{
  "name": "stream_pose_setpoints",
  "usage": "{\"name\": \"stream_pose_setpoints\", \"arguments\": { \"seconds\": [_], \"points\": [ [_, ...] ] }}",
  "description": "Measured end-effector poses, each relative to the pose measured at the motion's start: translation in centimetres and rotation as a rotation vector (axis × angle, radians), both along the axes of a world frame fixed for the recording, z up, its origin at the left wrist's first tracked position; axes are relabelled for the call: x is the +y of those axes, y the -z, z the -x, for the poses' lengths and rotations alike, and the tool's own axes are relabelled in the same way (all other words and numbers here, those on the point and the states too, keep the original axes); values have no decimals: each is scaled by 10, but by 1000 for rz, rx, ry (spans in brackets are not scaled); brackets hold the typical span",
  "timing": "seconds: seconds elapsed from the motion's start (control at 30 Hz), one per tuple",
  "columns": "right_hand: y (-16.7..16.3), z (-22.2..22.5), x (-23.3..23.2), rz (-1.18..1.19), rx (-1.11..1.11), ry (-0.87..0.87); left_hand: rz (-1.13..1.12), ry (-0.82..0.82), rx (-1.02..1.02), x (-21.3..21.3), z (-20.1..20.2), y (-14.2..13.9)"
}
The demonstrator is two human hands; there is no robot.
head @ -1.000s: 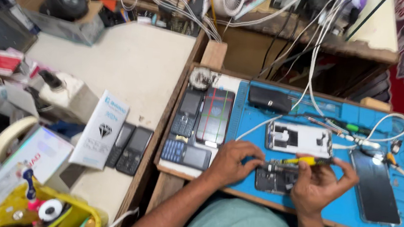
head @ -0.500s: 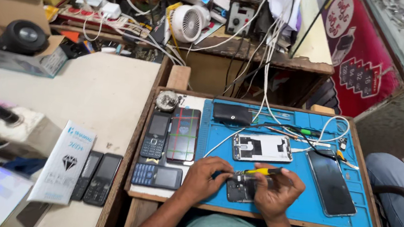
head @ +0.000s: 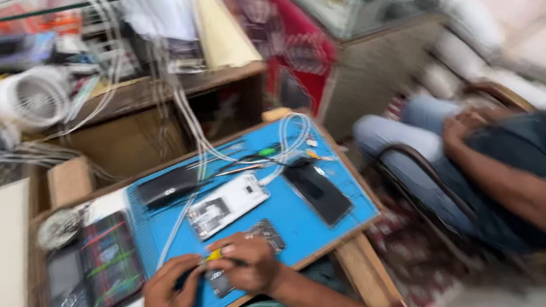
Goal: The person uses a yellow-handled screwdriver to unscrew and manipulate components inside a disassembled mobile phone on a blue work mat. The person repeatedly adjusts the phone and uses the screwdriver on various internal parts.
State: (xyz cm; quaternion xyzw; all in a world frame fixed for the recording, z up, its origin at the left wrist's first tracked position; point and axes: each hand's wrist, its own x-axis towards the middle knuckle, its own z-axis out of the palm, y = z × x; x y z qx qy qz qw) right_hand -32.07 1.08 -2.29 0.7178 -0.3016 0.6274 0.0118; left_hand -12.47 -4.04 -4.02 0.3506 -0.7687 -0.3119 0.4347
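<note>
At the bottom centre of the frame, the person's left hand (head: pixel 172 288) is curled shut around the grip of a small screwdriver with a yellow and dark handle (head: pixel 211 257), and the right hand (head: pixel 247 263), just beside it, is closed over a small dark opened phone body with its circuit board showing (head: pixel 265 233); the picture is blurred, so the exact finger hold on the board cannot be told. Both hands lie on a blue rubber work mat (head: pixel 294 208) that covers a shallow rimmed wooden tray top (head: pixel 356 259).

On the mat, just above the hands, lies one white opened phone shell (head: pixel 226 203). To its right lies one black phone with a dark glass face (head: pixel 318 192), and to its left one flat black rectangular device (head: pixel 166 187). At the lower left edge of the tray sits one dark screen panel with coloured streaks (head: pixel 106 257), with a round grey metal disc (head: pixel 59 227) just above it.

White cables (head: pixel 188 139) run from the mat up into the cluttered shelf. A small white round fan (head: pixel 31 96) stands at the left of the frame.

At the right, well apart from the tray, another person in blue jeans and a dark shirt (head: pixel 502 167) sits in a chair.
</note>
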Motion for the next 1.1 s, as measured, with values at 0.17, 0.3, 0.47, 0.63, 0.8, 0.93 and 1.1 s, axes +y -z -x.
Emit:
{"name": "stream_pose_setpoints", "arguments": {
  "seconds": [0.17,0.3,0.47,0.63,0.8,0.93,1.1],
  "points": [
    [-25,0,16,-75,16,36,139,-18,-55,-10,0,20],
    [-26,0,22,-93,17,51,124,71,-72,-12,-4,26],
    [-10,2,22,-139,-26,1,77,41,-87,-2,-3,32],
    [-1,5,26,-166,-22,13,93,34,-147,3,-1,30],
    [0,7,28,-125,12,59,170,25,-268,-4,0,45],
    [3,6,26,-159,-14,21,70,69,-228,-7,4,56],
    [8,7,27,-259,-120,-47,70,75,-208,-2,8,53]
  ]
}}
